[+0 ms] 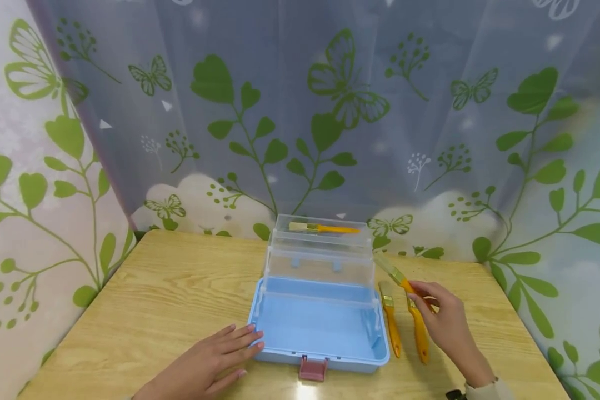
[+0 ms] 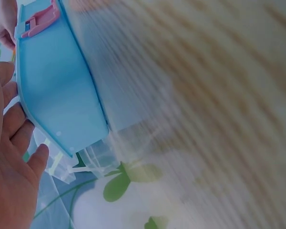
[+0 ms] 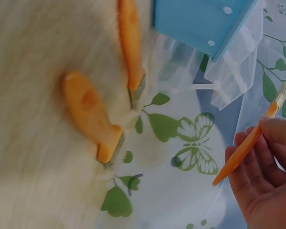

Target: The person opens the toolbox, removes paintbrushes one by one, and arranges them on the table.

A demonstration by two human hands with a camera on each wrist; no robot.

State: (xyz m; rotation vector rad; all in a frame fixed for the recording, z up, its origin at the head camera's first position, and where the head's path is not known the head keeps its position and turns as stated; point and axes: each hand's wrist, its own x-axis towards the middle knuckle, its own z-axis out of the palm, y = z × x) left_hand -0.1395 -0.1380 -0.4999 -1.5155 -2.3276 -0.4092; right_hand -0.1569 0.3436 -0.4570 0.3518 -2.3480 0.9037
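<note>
A light blue box [image 1: 325,328] stands on the table with its clear upper tiers [image 1: 320,266] raised at the back. One paintbrush [image 1: 337,228] lies in the topmost clear tier. My left hand [image 1: 210,361] touches the box's front left corner, fingers straight. To the right of the box, my right hand [image 1: 445,316] pinches a paintbrush [image 3: 240,155] by its orange handle, bristles pointing away toward the back left. Below that hand, a wide paintbrush [image 1: 420,333] and a slimmer paintbrush [image 1: 392,328] lie on the table beside the box.
A pink-red latch [image 1: 313,368] hangs at the box's front edge. The wooden table [image 1: 180,278] reaches back to a patterned curtain [image 1: 280,111], with more printed cloth on both sides.
</note>
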